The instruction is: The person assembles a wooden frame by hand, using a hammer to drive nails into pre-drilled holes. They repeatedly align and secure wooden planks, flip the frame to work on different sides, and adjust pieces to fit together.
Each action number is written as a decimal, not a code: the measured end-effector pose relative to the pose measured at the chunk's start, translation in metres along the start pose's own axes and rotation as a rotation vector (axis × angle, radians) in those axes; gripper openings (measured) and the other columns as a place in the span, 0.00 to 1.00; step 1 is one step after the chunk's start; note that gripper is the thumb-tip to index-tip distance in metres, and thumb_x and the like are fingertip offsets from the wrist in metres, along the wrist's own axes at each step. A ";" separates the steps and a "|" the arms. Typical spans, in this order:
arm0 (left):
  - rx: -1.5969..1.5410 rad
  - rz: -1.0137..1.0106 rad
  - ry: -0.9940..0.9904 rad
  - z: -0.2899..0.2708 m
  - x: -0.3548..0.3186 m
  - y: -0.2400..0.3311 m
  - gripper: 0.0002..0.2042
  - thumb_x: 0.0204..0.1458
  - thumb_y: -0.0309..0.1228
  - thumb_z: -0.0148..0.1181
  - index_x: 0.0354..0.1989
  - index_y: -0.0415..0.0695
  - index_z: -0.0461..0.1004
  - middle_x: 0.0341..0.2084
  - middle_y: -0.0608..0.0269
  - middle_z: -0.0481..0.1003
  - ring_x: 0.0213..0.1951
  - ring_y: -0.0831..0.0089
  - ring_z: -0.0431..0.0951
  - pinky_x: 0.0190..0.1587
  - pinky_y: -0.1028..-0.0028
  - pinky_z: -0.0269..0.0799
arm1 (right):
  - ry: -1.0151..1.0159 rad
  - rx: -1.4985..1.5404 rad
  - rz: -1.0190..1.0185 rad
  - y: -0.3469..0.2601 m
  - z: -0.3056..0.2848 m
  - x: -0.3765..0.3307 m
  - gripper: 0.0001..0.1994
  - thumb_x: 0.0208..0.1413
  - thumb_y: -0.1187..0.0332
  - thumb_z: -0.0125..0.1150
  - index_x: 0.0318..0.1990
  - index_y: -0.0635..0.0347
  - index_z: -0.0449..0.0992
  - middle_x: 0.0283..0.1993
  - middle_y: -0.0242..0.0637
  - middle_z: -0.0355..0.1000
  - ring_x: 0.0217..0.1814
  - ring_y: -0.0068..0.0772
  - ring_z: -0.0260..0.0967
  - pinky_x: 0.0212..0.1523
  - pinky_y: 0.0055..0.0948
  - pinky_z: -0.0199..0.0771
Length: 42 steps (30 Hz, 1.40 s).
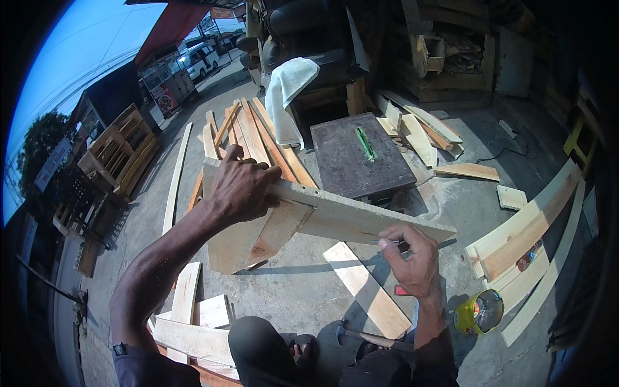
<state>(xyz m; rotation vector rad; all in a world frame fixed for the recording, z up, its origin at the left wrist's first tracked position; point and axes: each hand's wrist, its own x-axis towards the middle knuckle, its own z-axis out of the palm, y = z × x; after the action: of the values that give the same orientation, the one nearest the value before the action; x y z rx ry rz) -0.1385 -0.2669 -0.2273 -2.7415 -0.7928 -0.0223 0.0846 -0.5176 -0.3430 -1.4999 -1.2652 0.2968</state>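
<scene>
Before me stands a frame of joined pale wooden boards point(316, 219), its long board running off to the right. My left hand point(242, 187) is closed over its upper edge at the corner, fingers wrapped round the wood. Close to the long board's right part is my right hand point(411, 255), thumb and fingers pinched on a thin, rod-shaped thing point(376, 242); most of it is hidden, so its kind does not show. A hammer point(371, 337) with a wooden handle lies on the ground between my feet and the right forearm.
A dark low work table point(361, 164) with a green tool point(366, 143) stands ahead. Long planks point(258, 138) lie beyond the frame. A loose board point(367, 287) rests below it. At right are a yellow tin point(478, 313) and curved boards point(532, 226); more offcuts point(193, 338) lie at lower left.
</scene>
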 end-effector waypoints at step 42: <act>0.074 0.057 0.096 0.069 0.022 -0.093 0.18 0.42 0.41 0.79 0.42 0.51 0.83 0.28 0.66 0.84 0.31 0.73 0.80 0.52 0.63 0.55 | -0.265 -0.064 -0.259 -0.001 0.193 0.201 0.07 0.65 0.70 0.63 0.40 0.66 0.82 0.33 0.42 0.79 0.34 0.33 0.79 0.36 0.34 0.78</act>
<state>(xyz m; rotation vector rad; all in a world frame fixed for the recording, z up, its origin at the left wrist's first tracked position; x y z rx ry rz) -0.1731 -0.1616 -0.2665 -2.6701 -0.6764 -0.1094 0.0213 -0.2471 -0.3287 -1.3613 -1.6763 0.2924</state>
